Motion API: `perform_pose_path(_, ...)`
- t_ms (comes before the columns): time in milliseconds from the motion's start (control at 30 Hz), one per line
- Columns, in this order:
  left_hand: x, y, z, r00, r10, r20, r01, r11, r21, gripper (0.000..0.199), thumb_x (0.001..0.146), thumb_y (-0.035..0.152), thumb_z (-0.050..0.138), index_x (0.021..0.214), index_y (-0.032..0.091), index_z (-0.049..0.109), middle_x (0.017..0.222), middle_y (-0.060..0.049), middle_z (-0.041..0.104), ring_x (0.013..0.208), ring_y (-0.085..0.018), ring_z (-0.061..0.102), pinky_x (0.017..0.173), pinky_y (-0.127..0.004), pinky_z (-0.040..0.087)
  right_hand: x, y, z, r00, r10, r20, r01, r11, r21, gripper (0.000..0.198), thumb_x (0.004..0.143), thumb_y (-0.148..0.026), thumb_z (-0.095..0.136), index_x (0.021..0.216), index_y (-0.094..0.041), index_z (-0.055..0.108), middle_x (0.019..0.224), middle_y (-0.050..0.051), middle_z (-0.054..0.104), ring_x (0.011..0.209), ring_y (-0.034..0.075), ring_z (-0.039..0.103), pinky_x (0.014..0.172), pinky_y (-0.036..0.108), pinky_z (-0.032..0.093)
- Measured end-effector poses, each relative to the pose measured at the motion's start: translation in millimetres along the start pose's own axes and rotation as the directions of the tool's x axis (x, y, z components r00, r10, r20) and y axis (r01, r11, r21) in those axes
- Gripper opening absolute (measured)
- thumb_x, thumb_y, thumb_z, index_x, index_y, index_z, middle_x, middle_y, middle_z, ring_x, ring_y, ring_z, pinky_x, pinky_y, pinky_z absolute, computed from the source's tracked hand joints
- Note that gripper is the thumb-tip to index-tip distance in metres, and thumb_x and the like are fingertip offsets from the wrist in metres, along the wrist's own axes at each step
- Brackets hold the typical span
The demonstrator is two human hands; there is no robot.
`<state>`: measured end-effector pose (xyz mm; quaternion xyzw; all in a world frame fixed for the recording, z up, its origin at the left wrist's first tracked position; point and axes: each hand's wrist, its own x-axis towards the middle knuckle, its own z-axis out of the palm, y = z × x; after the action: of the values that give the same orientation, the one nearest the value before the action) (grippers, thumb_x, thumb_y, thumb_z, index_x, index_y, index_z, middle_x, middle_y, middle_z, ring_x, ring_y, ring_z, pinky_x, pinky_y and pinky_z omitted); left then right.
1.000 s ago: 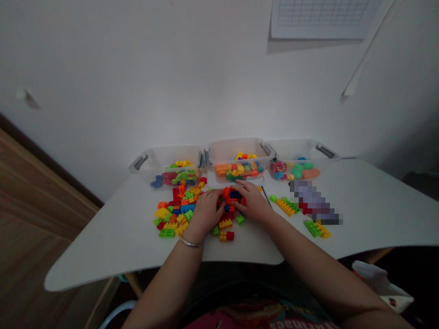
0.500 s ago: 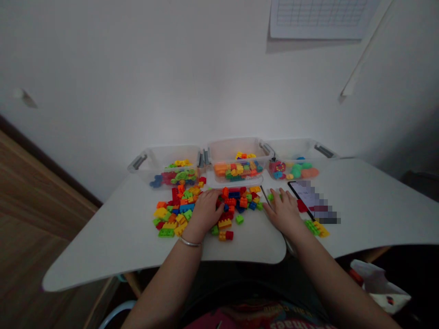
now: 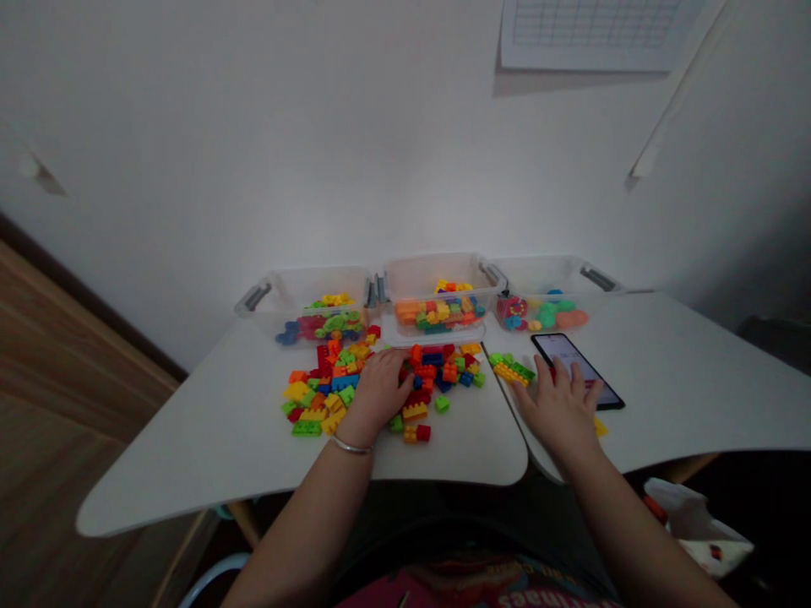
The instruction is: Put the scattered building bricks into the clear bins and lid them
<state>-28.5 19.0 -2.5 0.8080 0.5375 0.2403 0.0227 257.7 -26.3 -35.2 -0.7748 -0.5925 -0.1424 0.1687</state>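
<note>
My left hand (image 3: 378, 390), with a silver bangle at its wrist, rests on a pile of colourful toy building bricks (image 3: 345, 383). Its thumb stands apart from the fingers, whose tips are partly hidden among the bricks; no brick shows in its grasp. My right hand (image 3: 563, 405) is spread open, palm down, beside a phone (image 3: 586, 376), with fingertips over the phone's near side. Just left of these fingers lie green and yellow bricks (image 3: 513, 369). A red piece shows partly between the fingers, and a yellow brick (image 3: 600, 427) peeks out beside the hand.
Three clear plastic bins stand along the wall: a left bin (image 3: 317, 283), a middle bin (image 3: 411, 279) and a right bin (image 3: 538, 274), each holding toy pieces. Two white tabletops (image 3: 456, 456) meet at a seam under the right hand. A white bag (image 3: 697, 523) sits below the edge.
My right hand has moved to the right, toward the phone. That uncovers the green and yellow bricks on its left and covers most of those on its right. My left hand stays put.
</note>
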Motion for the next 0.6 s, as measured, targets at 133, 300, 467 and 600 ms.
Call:
perform_pose_path(133, 0, -3, 3, 1.0, 0.004, -0.012, -0.004, 1.0, 0.002, 0.036, 0.087, 0.022, 0.057, 0.123, 0.017, 0.059, 0.125, -0.012, 0.065, 0.119, -0.028, 0.057, 0.107, -0.046, 0.043, 14, -4, 11, 0.997, -0.045, 0.062, 0.04, 0.996, 0.083, 0.068, 0.093, -0.053, 0.037, 0.148, -0.013, 0.038, 0.151, 0.02, 0.04, 0.143, 0.041, 0.025, 0.112, 0.068, 0.015)
perform_pose_path(300, -1, -5, 5, 1.0, 0.002, -0.001, -0.002, 1.0, 0.001, 0.037, 0.088, 0.023, 0.056, 0.124, 0.016, 0.058, 0.125, -0.013, 0.064, 0.12, -0.028, 0.056, 0.108, -0.046, 0.042, 37, -14, 21, 0.978, -0.2, 0.064, 0.183, 0.962, 0.202, 0.065, 0.091, -0.049, 0.042, 0.146, -0.014, 0.041, 0.149, 0.017, 0.044, 0.143, 0.039, 0.027, 0.112, 0.068, 0.016)
perform_pose_path(467, -1, -5, 5, 1.0, 0.011, -0.019, -0.011, 1.0, -0.004, 0.036, 0.088, 0.023, 0.057, 0.123, 0.017, 0.059, 0.125, -0.013, 0.064, 0.119, -0.028, 0.057, 0.107, -0.047, 0.043, 45, -12, 16, 0.954, -0.296, -0.044, 0.296, 0.915, 0.275, 0.056, 0.091, -0.043, 0.044, 0.139, -0.015, 0.048, 0.143, 0.015, 0.053, 0.141, 0.035, 0.032, 0.113, 0.063, 0.02)
perform_pose_path(600, 0, -3, 3, 1.0, 0.008, -0.019, -0.008, 1.0, -0.003, 0.035, 0.087, 0.022, 0.058, 0.121, 0.018, 0.06, 0.124, -0.012, 0.065, 0.119, -0.028, 0.057, 0.107, -0.047, 0.044, 22, -7, -4, 0.976, -0.173, -0.129, 0.187, 0.976, 0.108, 0.057, 0.09, -0.042, 0.045, 0.14, -0.014, 0.048, 0.143, 0.018, 0.051, 0.142, 0.04, 0.027, 0.113, 0.07, 0.009)
